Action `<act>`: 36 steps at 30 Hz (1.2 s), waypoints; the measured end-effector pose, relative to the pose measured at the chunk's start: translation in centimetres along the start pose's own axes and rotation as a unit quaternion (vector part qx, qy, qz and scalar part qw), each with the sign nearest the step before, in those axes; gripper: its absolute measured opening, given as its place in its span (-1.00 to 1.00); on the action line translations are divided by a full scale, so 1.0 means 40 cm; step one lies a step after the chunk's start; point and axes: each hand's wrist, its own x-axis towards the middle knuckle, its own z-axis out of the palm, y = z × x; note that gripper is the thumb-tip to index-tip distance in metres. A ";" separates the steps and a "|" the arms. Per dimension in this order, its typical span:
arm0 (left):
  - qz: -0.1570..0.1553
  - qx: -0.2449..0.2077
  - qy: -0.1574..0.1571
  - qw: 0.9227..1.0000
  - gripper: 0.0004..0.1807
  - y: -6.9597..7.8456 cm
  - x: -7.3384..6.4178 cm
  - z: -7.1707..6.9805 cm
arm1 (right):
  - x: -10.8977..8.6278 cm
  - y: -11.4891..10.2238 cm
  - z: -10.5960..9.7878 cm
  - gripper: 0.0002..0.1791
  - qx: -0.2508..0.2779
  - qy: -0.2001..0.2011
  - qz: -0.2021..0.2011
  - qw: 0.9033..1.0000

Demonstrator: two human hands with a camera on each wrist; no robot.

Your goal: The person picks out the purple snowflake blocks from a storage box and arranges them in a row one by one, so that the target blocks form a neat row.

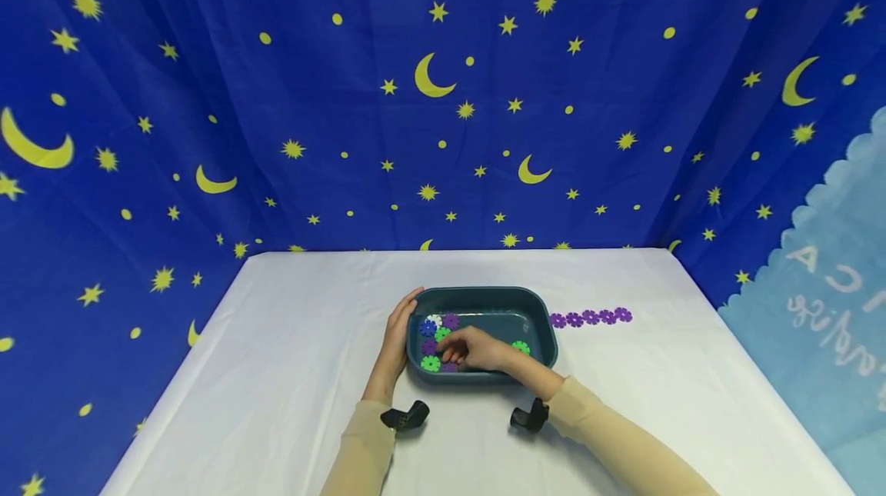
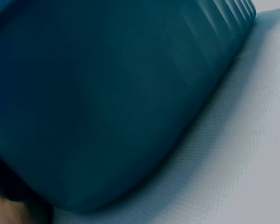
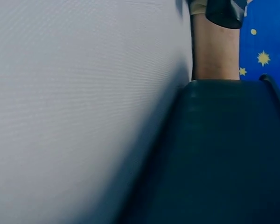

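Note:
A dark teal tub (image 1: 477,378) stands on the white table, with flower-shaped plastic discs in its left part. Among them are a blue disc (image 1: 428,328), a white disc (image 1: 436,320), purple discs and a bright green disc (image 1: 431,364). My left hand (image 1: 396,331) rests along the tub's left outer wall, fingers fairly straight. Inside the tub, my right hand (image 1: 474,347) reaches over the discs with loosely bent fingers; I see no disc between them. Both wrist views are mostly filled by the tub's outer wall (image 2: 107,102), also plain in the right wrist view.
Right of the tub, several purple discs (image 1: 591,317) lie in a row on the white tablecloth (image 1: 277,373). One green disc (image 1: 521,347) sits at the tub's right end. A blue curtain (image 1: 360,119) with moons and stars hangs behind the table.

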 end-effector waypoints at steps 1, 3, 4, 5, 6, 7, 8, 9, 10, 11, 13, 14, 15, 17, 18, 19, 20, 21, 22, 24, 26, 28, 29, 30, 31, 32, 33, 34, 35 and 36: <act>0.009 0.006 -0.001 1.000 -0.42 -0.003 -0.001 -0.001 | 0.001 0.001 0.001 -0.52 -0.009 -0.001 -0.006 1.000; 0.016 0.012 0.000 1.000 -0.41 -0.005 -0.003 -0.002 | 0.002 0.002 0.003 -0.54 -0.022 -0.004 -0.016 1.000; 0.018 0.012 -0.001 1.000 -0.41 -0.006 -0.003 -0.002 | 0.003 0.003 0.003 -0.54 -0.030 -0.004 -0.020 0.999; 0.015 0.010 0.000 1.000 -0.42 -0.006 -0.003 -0.002 | 0.003 0.003 0.003 -0.55 -0.038 -0.005 -0.025 0.999; 0.010 0.006 0.002 1.000 -0.43 -0.006 -0.002 -0.002 | 0.003 0.003 0.003 -0.56 -0.046 -0.006 -0.031 0.998; 0.004 0.002 0.004 1.000 -0.44 -0.006 -0.001 -0.002 | 0.003 0.003 0.002 -0.56 -0.051 -0.005 -0.034 0.998; -0.005 -0.004 0.005 1.000 -0.44 -0.004 -0.001 -0.001 | 0.003 0.003 0.002 -0.57 -0.054 -0.003 -0.036 0.998; -0.010 -0.008 0.005 1.000 -0.45 -0.003 0.000 0.000 | 0.004 0.003 0.001 -0.58 -0.053 -0.001 -0.036 0.998; -0.016 -0.010 0.006 1.000 -0.47 -0.001 0.001 0.000 | 0.003 0.003 0.000 -0.59 -0.050 0.003 -0.036 0.998; -0.021 -0.013 0.008 1.000 -0.47 0.000 0.002 0.001 | 0.002 0.002 -0.001 -0.59 -0.042 0.006 -0.032 0.999; -0.026 -0.016 0.008 1.000 -0.49 0.003 0.002 0.001 | 0.000 0.001 -0.001 -0.60 -0.015 0.013 -0.015 1.000; -0.027 -0.016 0.008 0.999 -0.49 0.004 0.002 0.001 | -0.001 0.001 -0.002 -0.61 -0.004 0.016 -0.008 1.000; -0.028 -0.016 0.009 0.999 -0.50 0.005 0.002 0.001 | -0.002 0.000 -0.002 -0.61 0.010 0.019 0.000 1.000; -0.026 -0.015 0.014 0.999 -0.50 0.005 0.002 0.001 | -0.005 -0.004 -0.005 -0.61 0.034 0.024 0.014 0.999; -0.026 -0.015 0.015 0.999 -0.51 0.006 0.001 0.002 | -0.006 -0.004 -0.006 -0.61 0.044 0.026 0.017 0.999; -0.026 -0.013 0.017 0.999 -0.51 0.005 0.000 0.003 | -0.007 -0.004 -0.008 -0.61 0.057 0.031 0.023 0.998; -0.026 -0.012 0.017 0.999 -0.51 0.006 0.000 0.004 | -0.008 -0.004 -0.010 -0.62 0.069 0.038 0.027 0.997; -0.027 -0.011 0.018 0.999 -0.51 0.007 -0.001 0.006 | -0.010 -0.004 -0.012 -0.61 0.083 0.044 0.031 0.995; -0.027 -0.010 0.018 0.999 -0.51 0.007 -0.001 0.007 | -0.012 -0.003 -0.015 -0.61 0.095 0.052 0.034 0.994; -0.031 -0.009 0.016 0.999 -0.51 0.008 -0.002 0.009 | -0.017 0.000 -0.020 -0.61 0.116 0.074 0.036 0.990; -0.034 -0.008 0.015 0.999 -0.51 0.009 -0.001 0.008 | -0.023 0.000 -0.027 -0.61 0.135 0.100 0.038 0.985; -0.035 -0.007 0.012 0.999 -0.51 0.010 0.001 0.007 | -0.031 -0.002 -0.036 -0.61 0.145 0.127 0.030 0.981; -0.035 -0.009 0.010 0.999 -0.51 0.008 0.002 0.007 | -0.036 -0.002 -0.042 -0.61 0.150 0.139 0.026 0.978; -0.034 -0.010 0.009 0.999 -0.51 0.008 0.002 0.007 | -0.041 -0.003 -0.047 -0.61 0.158 0.150 0.024 0.976; -0.032 -0.011 0.008 0.999 -0.51 0.008 0.003 0.007 | -0.046 -0.002 -0.052 -0.60 0.160 0.160 0.020 0.974; -0.031 -0.010 0.007 0.999 -0.50 0.008 0.003 0.007 | -0.051 -0.002 -0.058 -0.59 0.163 0.168 0.014 0.972; -0.029 -0.009 0.006 1.000 -0.50 0.008 0.004 0.007 | -0.056 -0.001 -0.064 -0.58 0.165 0.175 0.010 0.971; -0.028 -0.008 0.006 1.000 -0.50 0.008 0.004 0.007 | -0.061 0.001 -0.069 -0.58 0.165 0.184 0.008 0.969; -0.029 -0.008 0.006 1.000 -0.50 0.008 0.004 0.007 | -0.065 0.003 -0.076 -0.57 0.167 0.194 0.008 0.967; -0.029 -0.008 0.006 1.000 -0.51 0.008 0.003 0.007 | -0.070 0.006 -0.083 -0.56 0.170 0.204 0.008 0.964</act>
